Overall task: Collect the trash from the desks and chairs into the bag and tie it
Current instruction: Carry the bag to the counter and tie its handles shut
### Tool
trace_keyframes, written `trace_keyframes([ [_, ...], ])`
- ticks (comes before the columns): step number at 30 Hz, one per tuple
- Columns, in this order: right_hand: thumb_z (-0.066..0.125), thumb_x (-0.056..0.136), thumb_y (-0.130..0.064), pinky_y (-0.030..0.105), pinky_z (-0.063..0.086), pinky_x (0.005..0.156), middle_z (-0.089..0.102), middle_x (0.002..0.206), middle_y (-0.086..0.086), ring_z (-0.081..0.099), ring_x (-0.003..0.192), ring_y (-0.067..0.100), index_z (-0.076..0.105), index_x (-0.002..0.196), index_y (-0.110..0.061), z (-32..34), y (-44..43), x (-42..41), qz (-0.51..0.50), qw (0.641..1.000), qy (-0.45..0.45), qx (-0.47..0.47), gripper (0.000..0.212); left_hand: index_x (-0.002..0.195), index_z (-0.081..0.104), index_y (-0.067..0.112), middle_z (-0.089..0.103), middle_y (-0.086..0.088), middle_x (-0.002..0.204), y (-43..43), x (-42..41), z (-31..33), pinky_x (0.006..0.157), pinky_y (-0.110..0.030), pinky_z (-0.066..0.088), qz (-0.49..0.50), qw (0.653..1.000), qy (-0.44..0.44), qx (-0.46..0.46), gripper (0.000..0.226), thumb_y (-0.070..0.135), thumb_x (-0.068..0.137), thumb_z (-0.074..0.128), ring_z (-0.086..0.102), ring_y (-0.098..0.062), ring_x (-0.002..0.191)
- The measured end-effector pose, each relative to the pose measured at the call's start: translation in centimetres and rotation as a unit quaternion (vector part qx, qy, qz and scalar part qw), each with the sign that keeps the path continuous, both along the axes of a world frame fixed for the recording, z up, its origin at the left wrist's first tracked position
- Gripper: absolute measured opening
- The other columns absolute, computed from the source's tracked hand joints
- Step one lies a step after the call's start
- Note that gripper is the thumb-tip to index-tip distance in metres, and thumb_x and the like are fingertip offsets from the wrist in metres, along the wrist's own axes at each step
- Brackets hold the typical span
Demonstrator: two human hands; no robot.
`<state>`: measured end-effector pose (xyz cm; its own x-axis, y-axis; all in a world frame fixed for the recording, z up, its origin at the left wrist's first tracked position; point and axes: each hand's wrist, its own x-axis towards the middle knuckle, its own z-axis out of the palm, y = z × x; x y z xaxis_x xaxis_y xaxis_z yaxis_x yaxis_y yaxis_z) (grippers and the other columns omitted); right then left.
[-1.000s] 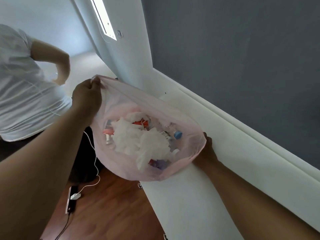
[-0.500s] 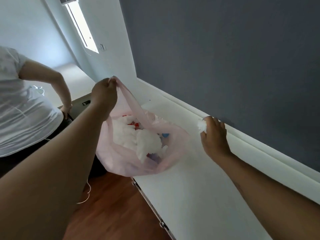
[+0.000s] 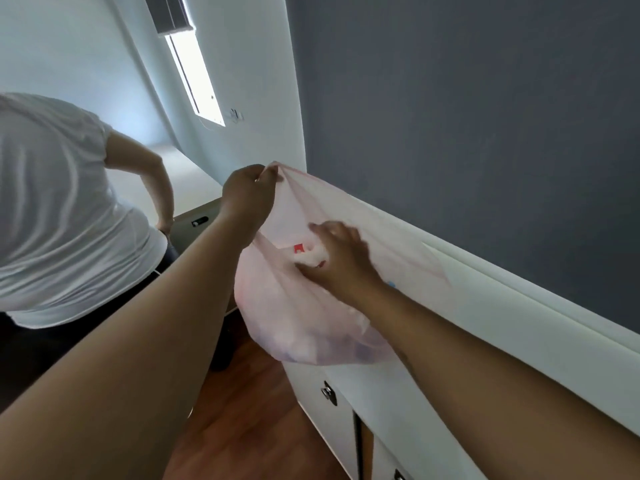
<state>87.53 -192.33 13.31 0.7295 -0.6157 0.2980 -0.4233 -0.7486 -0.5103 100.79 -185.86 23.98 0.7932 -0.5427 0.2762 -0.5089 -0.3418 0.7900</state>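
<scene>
- While the left hand point(image 3: 247, 199) pinched the top rim of the thin, see-through pink plastic bag point(image 3: 298, 320) and held it up, the right hand point(image 3: 341, 259) sat right in the bag's mouth, fingers spread loosely. It was blurry, so whether it was gripping anything can't be told.
- The key relation: the bag hung straight down from that left-hand pinch, long axis pretty much vertical, with the opening facing up and toward the right hand. So the right hand was the one nearer the contents, and the left was just the hanger.
- The bag's belly sagged over the front edge of the long white smooth-topped desk point(image 3: 485, 327), partly resting against it, with the wooden floor point(image 3: 242, 410) below.
- Inside, a crumpled white tissue wad point(image 3: 313, 259) and a small red scrap point(image 3: 298, 248) showed near the right hand's fingers. Darker, purplish shapes showed through the film at the bottom, too fuzzy to name.
- Material-wise, the film looked flimsy and wrinkly, probably stretchy at the pinch point, so a hard shove down could likely tug the rim out of the left fingers.
- Another person in a white t-shirt point(image 3: 62, 202) stood off to the left, well apart from the bag.
- A dark grey matte wall point(image 3: 467, 116) ran behind the desk, with a white ledge along its base.
</scene>
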Motion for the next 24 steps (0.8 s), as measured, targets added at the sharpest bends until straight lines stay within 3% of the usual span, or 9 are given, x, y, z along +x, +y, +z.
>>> trace_keyframes([
  [3, 0.068, 0.076, -0.057, 0.048, 0.035, 0.100, 0.041, 0.140, 0.008, 0.038, 0.125, 0.032, 0.041, 0.138, -0.027, -0.2, -1.9, -1.2, -0.184, 0.968, -0.102, -0.140, 0.074, 0.103, 0.074, 0.013, 0.063, 0.002, 0.095, 0.2, 1.8, 0.7, 0.069, -0.026, 0.038, -0.029, 0.999, -0.025, -0.009, 0.037, 0.035, 0.100, 0.044, 0.053, -0.016, 0.083],
  [5, 0.069, 0.079, -0.049, 0.053, 0.025, 0.107, 0.031, 0.151, 0.010, 0.027, 0.137, 0.035, 0.026, 0.147, -0.031, -0.9, -3.7, -2.3, -0.281, 0.955, -0.015, -0.090, 0.082, 0.103, 0.074, 0.016, 0.063, 0.005, 0.095, 0.2, 2.8, 1.1, 0.069, -0.023, 0.038, -0.053, 0.998, -0.041, -0.018, 0.034, 0.034, 0.100, 0.045, 0.053, -0.014, 0.086],
  [7, 0.055, 0.092, -0.040, 0.052, 0.023, 0.108, 0.047, 0.141, 0.009, 0.037, 0.133, 0.035, 0.042, 0.136, -0.025, -1.9, -5.9, -3.5, -0.334, 0.940, 0.064, -0.019, 0.048, 0.101, 0.074, 0.020, 0.062, 0.008, 0.092, 0.1, 3.9, 1.5, 0.064, -0.017, 0.038, -0.086, 0.995, -0.052, -0.025, 0.030, 0.034, 0.099, 0.047, 0.052, -0.011, 0.080],
  [8, 0.044, 0.098, -0.035, 0.049, 0.029, 0.103, 0.059, 0.127, 0.010, 0.047, 0.123, 0.034, 0.054, 0.119, -0.020, -1.7, -6.8, -4.2, -0.347, 0.935, 0.065, 0.023, 0.027, 0.100, 0.074, 0.020, 0.063, 0.007, 0.091, -0.1, 4.3, 1.7, 0.064, -0.015, 0.038, -0.101, 0.992, -0.064, -0.025, 0.028, 0.034, 0.099, 0.049, 0.052, -0.011, 0.079],
  [9, 0.037, 0.100, -0.030, 0.044, 0.036, 0.093, 0.065, 0.115, 0.012, 0.054, 0.111, 0.034, 0.057, 0.103, -0.016, -1.2, -7.5, -4.9, -0.353, 0.934, 0.021, 0.048, 0.025, 0.098, 0.074, 0.020, 0.065, 0.005, 0.090, -0.2, 4.7, 2.1, 0.064, -0.016, 0.038, -0.113, 0.990, -0.082, -0.020, 0.026, 0.033, 0.098, 0.051, 0.053, -0.013, 0.079],
  [12, 0.032, 0.101, -0.020, 0.035, 0.034, 0.071, 0.063, 0.109, 0.022, 0.059, 0.098, 0.039, 0.055, 0.095, -0.007, 1.9, -9.2, -6.9, -0.390, 0.914, -0.096, 0.054, 0.027, 0.092, 0.075, 0.013, 0.070, -0.009, 0.090, -1.3, 6.2, 3.9, 0.062, -0.025, 0.038, -0.139, 0.977, -0.162, -0.006, 0.025, 0.034, 0.092, 0.062, 0.054, -0.019, 0.075],
  [17, 0.032, 0.097, -0.018, 0.032, 0.034, 0.071, 0.062, 0.113, 0.021, 0.059, 0.099, 0.037, 0.057, 0.104, -0.008, 9.8, -10.9, -11.2, -0.443, 0.880, -0.170, -0.001, 0.028, 0.096, 0.068, 0.023, 0.060, -0.002, 0.087, -3.1, 7.2, 9.7, 0.079, -0.036, 0.049, -0.198, 0.907, -0.348, 0.129, 0.053, 0.062, 0.062, 0.079, 0.052, -0.022, 0.082],
  [20, 0.032, 0.100, -0.019, 0.038, 0.040, 0.078, 0.061, 0.119, 0.021, 0.057, 0.106, 0.038, 0.057, 0.113, -0.005, 13.6, -10.9, -14.3, -0.461, 0.872, -0.153, -0.054, 0.032, 0.105, 0.068, 0.018, 0.065, -0.012, 0.097, -4.3, 6.9, 11.7, 0.083, -0.048, 0.052, -0.184, 0.863, -0.439, 0.171, 0.046, 0.045, 0.071, 0.082, 0.059, -0.035, 0.090],
  [24, 0.030, 0.100, -0.018, 0.039, 0.040, 0.080, 0.059, 0.119, 0.023, 0.056, 0.107, 0.038, 0.056, 0.112, -0.002, 16.1, -10.4, -19.0, -0.497, 0.850, -0.150, -0.091, 0.033, 0.107, 0.071, 0.010, 0.065, -0.022, 0.109, -7.0, 5.0, 11.5, 0.089, -0.047, 0.051, -0.157, 0.894, -0.392, 0.146, 0.032, 0.031, 0.084, 0.072, 0.059, -0.042, 0.102],
])
